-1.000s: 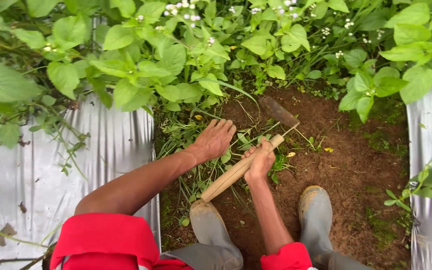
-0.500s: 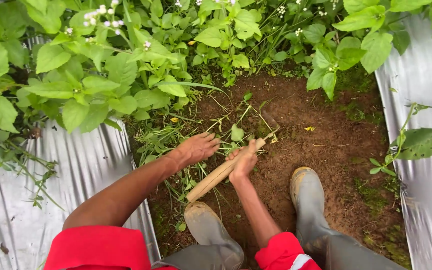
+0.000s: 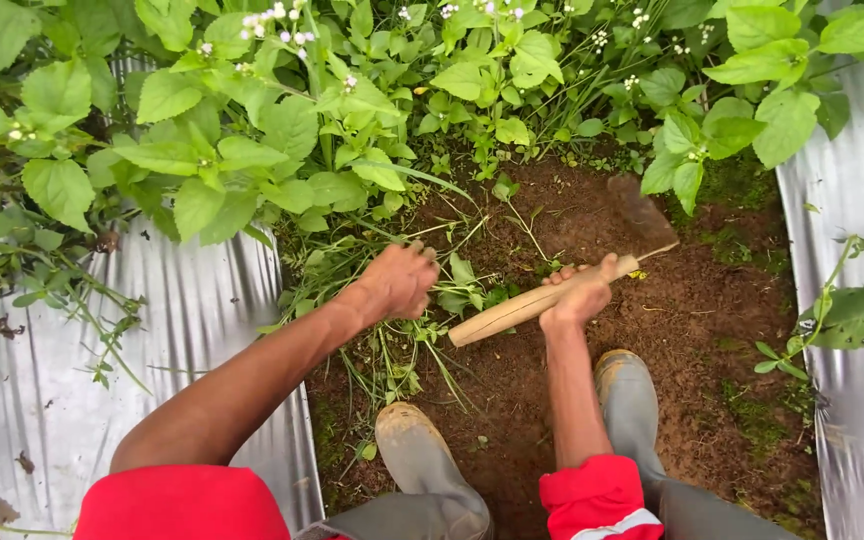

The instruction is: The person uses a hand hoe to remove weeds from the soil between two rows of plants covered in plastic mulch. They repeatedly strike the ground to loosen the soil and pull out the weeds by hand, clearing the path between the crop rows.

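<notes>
My right hand [image 3: 580, 294] grips the wooden handle of a short hoe [image 3: 522, 305], with the soil-caked blade [image 3: 640, 214] lifted over bare brown earth. My left hand [image 3: 399, 280] is closed around a clump of cut weeds [image 3: 457, 285] lying on the soil at the edge of the green growth. The loose weeds spread between the two hands and down toward my left boot [image 3: 417, 455]. My right boot [image 3: 630, 400] stands on the scraped soil just below the right hand.
Silver plastic mulch [image 3: 202, 320] covers the raised bed on the left, and another sheet [image 3: 857, 200] lies on the right. Dense leafy plants with small white flowers [image 3: 282, 100] fill the top. Brown soil [image 3: 712, 330] forms the furrow between.
The hoe blade has come up out of the soil and swung right. My right hand moved right and up with it. My left hand went from flat on the weeds to closed on them.
</notes>
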